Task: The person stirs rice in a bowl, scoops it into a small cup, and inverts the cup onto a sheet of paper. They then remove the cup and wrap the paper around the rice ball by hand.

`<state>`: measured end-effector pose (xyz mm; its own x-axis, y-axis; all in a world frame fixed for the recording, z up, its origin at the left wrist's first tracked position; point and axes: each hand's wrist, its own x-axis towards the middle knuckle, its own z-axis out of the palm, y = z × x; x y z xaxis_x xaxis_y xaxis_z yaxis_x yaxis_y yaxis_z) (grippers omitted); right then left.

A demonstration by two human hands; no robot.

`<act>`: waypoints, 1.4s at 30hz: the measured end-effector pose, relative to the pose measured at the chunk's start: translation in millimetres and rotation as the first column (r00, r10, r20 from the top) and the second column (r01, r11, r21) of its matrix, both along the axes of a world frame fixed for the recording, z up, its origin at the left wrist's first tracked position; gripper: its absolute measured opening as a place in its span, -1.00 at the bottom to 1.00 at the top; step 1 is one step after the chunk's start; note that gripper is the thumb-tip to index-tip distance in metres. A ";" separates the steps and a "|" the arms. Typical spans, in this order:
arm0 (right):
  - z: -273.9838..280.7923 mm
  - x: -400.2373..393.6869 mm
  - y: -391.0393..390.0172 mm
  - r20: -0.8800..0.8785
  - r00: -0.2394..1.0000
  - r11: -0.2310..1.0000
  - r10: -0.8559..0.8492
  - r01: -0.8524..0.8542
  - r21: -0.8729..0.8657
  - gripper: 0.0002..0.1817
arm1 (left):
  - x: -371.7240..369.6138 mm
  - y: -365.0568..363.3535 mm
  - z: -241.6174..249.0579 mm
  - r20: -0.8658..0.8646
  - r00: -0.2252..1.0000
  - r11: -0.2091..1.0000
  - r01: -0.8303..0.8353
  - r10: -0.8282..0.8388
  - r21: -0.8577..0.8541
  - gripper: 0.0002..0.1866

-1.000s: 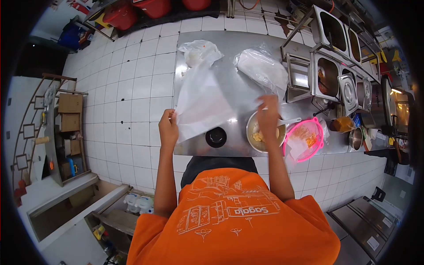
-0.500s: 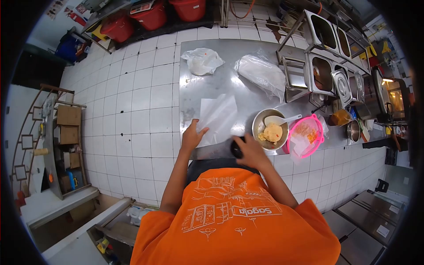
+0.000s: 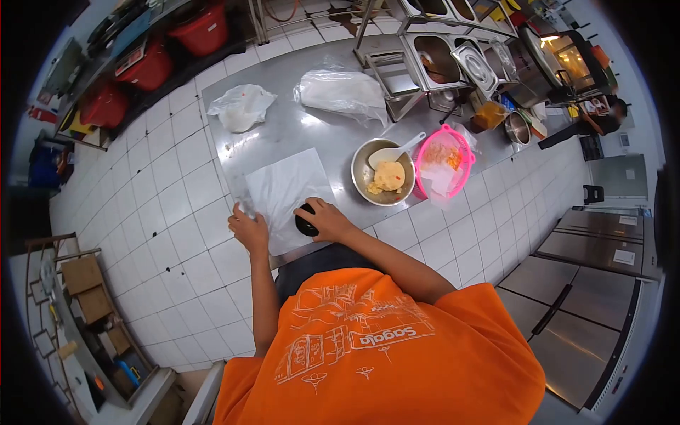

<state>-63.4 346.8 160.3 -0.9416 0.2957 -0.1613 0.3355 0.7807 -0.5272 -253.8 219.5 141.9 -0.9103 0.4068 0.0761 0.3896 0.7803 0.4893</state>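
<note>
A thin white translucent sheet [image 3: 287,185] lies spread on the steel table in front of me. My left hand [image 3: 249,229] is at its near left edge, fingers and thumb apart. My right hand [image 3: 326,220] grips a small black bowl-like object [image 3: 306,221] over the sheet's near right part; its exact kind is hard to make out. To the right stands a metal bowl [image 3: 359,185] with a lump of yellowish dough [image 3: 390,176] and a white spoon [image 3: 401,149]. Beside it is a pink basket [image 3: 464,142] with orange bits and white sheets inside.
A crumpled plastic bag [image 3: 242,108] and a plastic-wrapped white pack [image 3: 342,92] lie on the far part of the steel table [image 3: 283,67]. A rack with metal food pans [image 3: 433,57] stands at the back right. Another person [image 3: 598,124] is far off at right.
The white sheet, folded over before, now lies flatter and wider. My right hand has brought the black object left onto it. The view has turned to the right.
</note>
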 end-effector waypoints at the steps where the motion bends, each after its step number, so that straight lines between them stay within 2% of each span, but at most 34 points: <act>1: 2.2 -0.8 0.6 0.016 1.000 1.000 0.001 -0.001 -0.005 0.05 | 3.0 -0.3 7.1 -0.017 0.992 0.991 0.123 -0.122 0.057 -0.38; 3: 5.0 -2.8 2.0 0.008 1.000 0.999 -0.026 0.026 -0.027 0.07 | 13.5 -3.6 21.2 -0.068 0.935 0.920 0.356 -0.349 0.165 -0.21; 6: 30.5 -0.8 5.6 -0.051 0.994 0.987 -0.096 0.088 -0.138 0.10 | 31.3 -11.2 47.9 0.124 0.691 0.687 0.648 -0.712 0.330 -0.05; 7: 46.4 1.5 11.0 -0.092 0.990 0.974 -0.110 0.089 -0.209 0.11 | 36.1 -15.5 43.9 0.281 0.612 0.664 0.593 -0.740 0.455 0.13; 10: 71.7 12.1 20.6 -0.183 0.968 0.854 -0.174 0.055 -0.518 0.15 | 63.4 -11.4 54.1 0.490 0.426 0.643 0.383 -0.760 0.664 0.26; 11: 76.7 16.3 23.6 -0.203 0.957 0.782 -0.205 0.035 -0.622 0.16 | 76.2 -3.0 45.9 0.434 0.445 0.574 0.249 -0.783 0.780 0.27; 14: 87.6 32.5 36.5 -0.221 0.961 0.821 -0.164 0.009 -0.571 0.24 | 101.5 22.7 36.2 0.414 0.501 0.592 0.270 -0.760 0.759 0.21; 15: 97.5 41.0 46.5 -0.209 0.962 0.781 -0.173 0.005 -0.624 0.19 | 112.9 32.5 45.3 0.437 0.516 0.599 0.199 -0.737 0.776 0.15; 18: 124.8 75.8 115.1 -0.195 0.980 0.910 0.031 -0.108 -0.401 0.00 | 146.5 53.1 62.6 0.548 0.498 0.643 0.026 -0.672 0.765 0.14; 19: 110.7 91.2 154.5 -0.115 0.993 0.982 -0.019 -0.003 -0.189 -0.12 | 155.5 58.5 74.7 0.610 0.455 0.658 -0.065 -0.649 0.750 0.15; 20: 96.4 106.1 194.7 -0.051 0.995 0.995 -0.085 0.087 0.042 -0.23 | 162.4 63.4 70.6 0.600 0.466 0.650 -0.067 -0.650 0.757 0.15; 21: 101.0 119.4 224.3 -0.071 0.995 0.917 -0.064 0.087 0.389 -0.40 | 169.5 69.1 62.1 0.589 0.478 0.641 -0.069 -0.652 0.765 0.15; 22: 105.0 130.6 246.9 -0.084 0.996 0.722 -0.037 0.085 0.686 -0.54 | 177.2 74.3 54.9 0.580 0.488 0.633 -0.072 -0.651 0.771 0.15; 25: 64.1 153.0 283.8 0.232 0.971 0.749 -0.048 -0.119 0.651 -0.64 | 183.1 111.7 44.6 0.276 0.659 0.606 0.342 -0.699 0.718 0.16; 28: 52.5 153.2 283.4 0.442 0.897 0.834 -0.012 -0.235 0.499 -0.69 | 173.9 145.1 48.7 0.301 0.665 0.708 0.505 -0.684 0.494 0.18; 29: 54.6 154.7 281.8 0.388 0.921 0.824 0.021 -0.236 0.516 -0.72 | 172.5 151.2 45.8 0.411 0.624 0.717 0.379 -0.665 0.585 0.16; 31: 67.9 154.0 276.5 0.265 0.961 0.803 0.078 -0.218 0.554 -0.78 | 172.8 154.0 55.7 0.446 0.648 0.761 0.348 -0.617 0.547 0.12; 34: 77.6 147.0 271.0 0.263 0.957 0.678 0.122 -0.273 0.682 -0.81 | 177.2 156.0 59.5 0.421 0.680 0.775 0.365 -0.600 0.515 0.07; 37: 65.8 149.6 279.4 0.151 0.968 0.738 0.199 -0.250 0.627 -0.80 | 172.1 158.4 59.8 0.414 0.673 0.767 0.382 -0.613 0.515 0.01; 41: 56.6 155.5 289.0 0.231 0.938 0.837 0.257 -0.336 0.431 -0.75 | 162.5 164.0 67.2 0.502 0.598 0.767 0.352 -0.625 0.536 -0.06; 42: 55.3 156.7 284.5 0.262 0.927 0.854 0.268 -0.354 0.380 -0.74 | 161.9 164.1 66.5 0.493 0.588 0.758 0.387 -0.641 0.524 -0.07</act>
<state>93.3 631.4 215.5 -0.9581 0.0722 -0.2771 0.0987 0.9917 -0.0829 -92.0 383.6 208.4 -0.4315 0.8833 -0.1830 0.1834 0.2846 0.9410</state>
